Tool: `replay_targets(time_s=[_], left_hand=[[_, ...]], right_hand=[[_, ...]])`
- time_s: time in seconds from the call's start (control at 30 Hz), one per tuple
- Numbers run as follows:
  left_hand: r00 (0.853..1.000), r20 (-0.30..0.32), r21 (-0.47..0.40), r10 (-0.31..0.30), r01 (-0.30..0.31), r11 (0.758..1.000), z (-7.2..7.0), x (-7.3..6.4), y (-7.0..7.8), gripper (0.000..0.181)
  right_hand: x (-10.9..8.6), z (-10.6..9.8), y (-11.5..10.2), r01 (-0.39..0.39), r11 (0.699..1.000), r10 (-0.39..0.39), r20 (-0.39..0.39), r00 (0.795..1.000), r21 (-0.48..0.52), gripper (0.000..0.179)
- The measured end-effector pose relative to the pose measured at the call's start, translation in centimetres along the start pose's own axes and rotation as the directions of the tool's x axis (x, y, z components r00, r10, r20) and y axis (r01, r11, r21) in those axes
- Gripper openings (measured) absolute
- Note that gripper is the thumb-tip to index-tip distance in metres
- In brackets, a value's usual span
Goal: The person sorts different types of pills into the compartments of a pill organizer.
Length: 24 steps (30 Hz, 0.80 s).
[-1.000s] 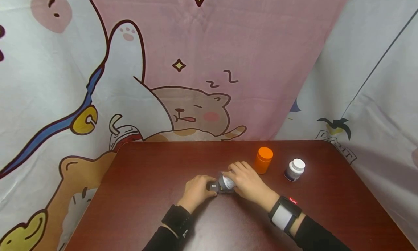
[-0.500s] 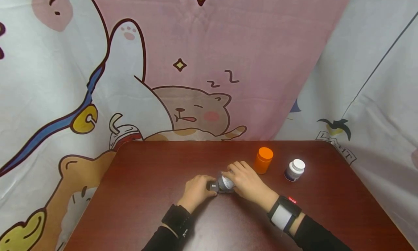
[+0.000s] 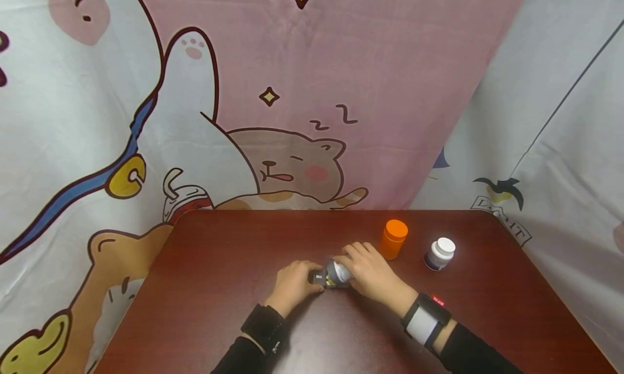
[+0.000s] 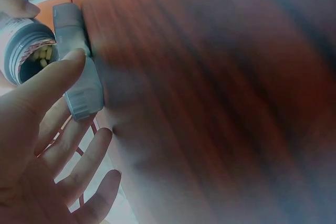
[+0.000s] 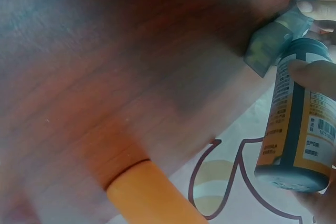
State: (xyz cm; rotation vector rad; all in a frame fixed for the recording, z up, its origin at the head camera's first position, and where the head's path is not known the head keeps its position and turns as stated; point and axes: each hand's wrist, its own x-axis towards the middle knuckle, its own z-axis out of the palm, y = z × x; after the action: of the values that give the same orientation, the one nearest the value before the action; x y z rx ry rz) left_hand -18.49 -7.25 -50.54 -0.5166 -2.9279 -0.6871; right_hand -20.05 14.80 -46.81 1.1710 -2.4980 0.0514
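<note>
My left hand pinches a small dark translucent pill organizer between thumb and fingers on the table. A lid at its left end carries a short printed word. My right hand grips a grey pill bottle with an orange and white label, tilted with its uncapped mouth low over the organizer. Yellowish pills lie inside the bottle's mouth in the left wrist view. Through the organizer's wall, the right wrist view shows blurred yellowish shapes. In the head view the right fingers partly cover the bottle.
An orange bottle with an orange cap stands just beyond my right hand. Farther right is a white-capped bottle with a dark label. The dark red wooden table ends at a cartoon-printed cloth.
The bottle in my right hand has shifted and tipped back slightly, and yellowish pills now show beside its mouth at the organizer. My left hand keeps its place.
</note>
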Motion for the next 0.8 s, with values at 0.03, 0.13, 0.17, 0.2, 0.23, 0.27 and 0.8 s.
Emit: replay_targets(time_s=[0.03, 0.13, 0.17, 0.2, 0.23, 0.27, 0.8], left_hand=[[1.0, 0.001, 0.0, -0.001, 0.001, 1.0, 0.0, 0.0, 0.0, 0.045], [1.0, 0.001, 0.0, -0.002, 0.002, 1.0, 0.1, 0.0, -0.1, 0.045], [1.0, 0.002, 0.0, -0.003, 0.003, 1.0, 0.1, 0.0, -0.1, 0.045], [1.0, 0.002, -0.001, -0.003, 0.003, 1.0, 0.1, 0.0, -0.1, 0.046], [1.0, 0.001, -0.002, -0.003, 0.003, 1.0, 0.1, 0.0, -0.1, 0.046], [1.0, -0.001, -0.003, -0.001, 0.001, 1.0, 0.1, 0.0, 0.0, 0.046], [1.0, -0.002, 0.003, -0.008, 0.008, 1.0, 0.1, 0.0, 0.1, 0.045]], right_hand=[[-0.1, 0.1, 0.0, -0.01, 1.0, 0.01, -0.006, 1.0, 0.011, 0.058], [-0.6, 0.5, 0.1, -0.046, 0.997, 0.048, -0.038, 0.998, 0.057, 0.059], [-0.8, 0.5, 0.1, -0.059, 0.996, 0.063, -0.051, 0.997, 0.073, 0.059], [-1.0, 0.6, 0.1, -0.072, 0.994, 0.078, -0.067, 0.995, 0.086, 0.059], [-1.2, 0.6, 0.0, -0.084, 0.992, 0.092, -0.082, 0.992, 0.098, 0.059], [-1.3, 0.5, 0.0, -0.093, 0.99, 0.104, -0.098, 0.99, 0.11, 0.059], [-5.3, -1.5, -2.8, -0.225, 0.937, 0.286, -0.219, 0.933, 0.266, 0.065]])
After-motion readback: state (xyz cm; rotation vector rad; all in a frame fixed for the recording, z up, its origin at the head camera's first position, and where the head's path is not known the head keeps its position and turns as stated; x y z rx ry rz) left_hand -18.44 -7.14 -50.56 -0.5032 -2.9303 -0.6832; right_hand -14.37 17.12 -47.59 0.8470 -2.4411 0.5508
